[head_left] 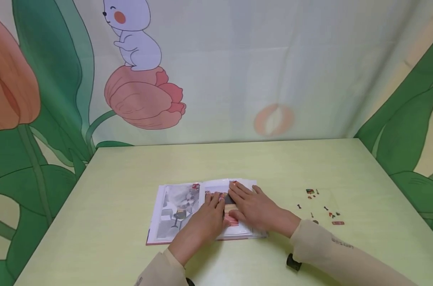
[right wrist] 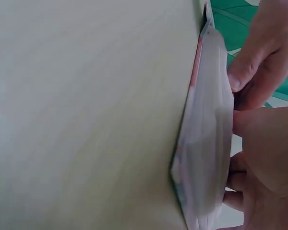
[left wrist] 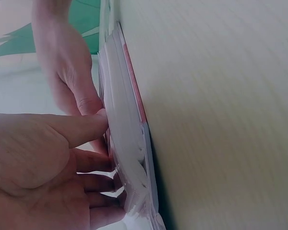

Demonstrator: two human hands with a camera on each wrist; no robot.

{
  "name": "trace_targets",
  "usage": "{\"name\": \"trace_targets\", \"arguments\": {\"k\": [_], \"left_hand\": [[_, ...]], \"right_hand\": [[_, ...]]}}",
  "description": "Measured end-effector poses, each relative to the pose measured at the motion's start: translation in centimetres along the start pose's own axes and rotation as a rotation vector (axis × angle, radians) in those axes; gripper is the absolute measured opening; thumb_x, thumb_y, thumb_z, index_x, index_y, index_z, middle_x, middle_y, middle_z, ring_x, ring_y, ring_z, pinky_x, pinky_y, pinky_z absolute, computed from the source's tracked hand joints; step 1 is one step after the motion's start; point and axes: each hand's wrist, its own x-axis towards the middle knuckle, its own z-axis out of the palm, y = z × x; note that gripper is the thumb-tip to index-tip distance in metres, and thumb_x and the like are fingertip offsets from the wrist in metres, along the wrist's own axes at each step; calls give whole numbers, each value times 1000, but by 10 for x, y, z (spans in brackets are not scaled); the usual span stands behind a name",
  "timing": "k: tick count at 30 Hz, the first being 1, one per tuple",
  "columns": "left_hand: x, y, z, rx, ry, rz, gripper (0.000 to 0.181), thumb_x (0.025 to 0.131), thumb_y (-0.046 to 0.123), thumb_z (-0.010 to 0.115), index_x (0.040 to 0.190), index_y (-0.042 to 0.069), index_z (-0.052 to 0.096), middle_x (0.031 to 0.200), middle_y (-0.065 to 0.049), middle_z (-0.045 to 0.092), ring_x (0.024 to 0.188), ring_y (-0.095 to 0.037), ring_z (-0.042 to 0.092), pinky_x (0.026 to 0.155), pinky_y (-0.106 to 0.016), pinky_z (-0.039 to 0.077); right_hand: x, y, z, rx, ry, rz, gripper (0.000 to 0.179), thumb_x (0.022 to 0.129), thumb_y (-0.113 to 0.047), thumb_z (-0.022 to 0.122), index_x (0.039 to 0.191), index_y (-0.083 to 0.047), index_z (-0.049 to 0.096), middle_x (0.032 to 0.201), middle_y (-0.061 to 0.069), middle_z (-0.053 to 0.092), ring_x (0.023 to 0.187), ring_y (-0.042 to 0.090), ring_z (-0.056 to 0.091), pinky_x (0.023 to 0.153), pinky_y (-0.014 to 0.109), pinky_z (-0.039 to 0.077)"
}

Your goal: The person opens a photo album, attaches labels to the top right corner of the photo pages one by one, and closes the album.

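A photo album (head_left: 153, 222) lies spread on the table, a grey-toned picture (head_left: 171, 194) under clear film on its left page. On the right page is a colourful picture (head_left: 232, 220), partly covered by both hands. My left hand (head_left: 206, 218) rests fingers-forward on this page near the middle fold. Over the page's upper right part my right hand (head_left: 257, 206) presses with its fingers stretched out. In the left wrist view the fingertips of the left hand (left wrist: 43, 163) touch the top of the thick page stack (left wrist: 122, 100). The right wrist view shows the right hand (right wrist: 269, 158) touching the same stack from above.
Right of the album, small stickers (head_left: 338, 223) lie scattered on what looks like a clear sheet on the pale table (head_left: 105, 198). Behind the table hangs a curtain (head_left: 220, 71) printed with flowers and a white animal. A dark band (head_left: 294, 262) is at the right sleeve.
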Motion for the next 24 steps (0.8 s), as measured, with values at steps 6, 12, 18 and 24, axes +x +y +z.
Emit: {"name": "trace_targets", "arguments": {"k": [6,12,18,24], "left_hand": [[1,1,-2,-16,9,-6,63,105,26,61,151,-12,41,160,-31,33,149,-48,29,121,-48,30],[2,1,-1,-44,-11,-38,64,105,28,62,152,-10,41,162,-29,32,151,-46,26,121,-48,30],[4,0,0,-38,-5,-42,65,104,30,62,152,-9,41,162,-29,32,151,-47,26,121,-48,30],[5,0,0,-50,-10,-42,65,104,29,63,152,-9,41,162,-29,31,151,-47,25,121,-49,30]], "right_hand": [[3,7,-3,-19,-15,41,73,109,-54,40,163,-7,29,170,9,22,157,27,18,119,63,24],[5,24,-3,44,2,76,72,108,-53,45,164,-12,29,170,6,23,156,30,21,118,63,27],[6,28,-4,89,13,46,72,108,-50,47,164,-8,28,170,9,23,156,33,19,118,63,26],[3,24,-5,38,85,-9,72,107,-47,53,161,-4,34,169,14,26,156,35,20,117,60,30]]}}
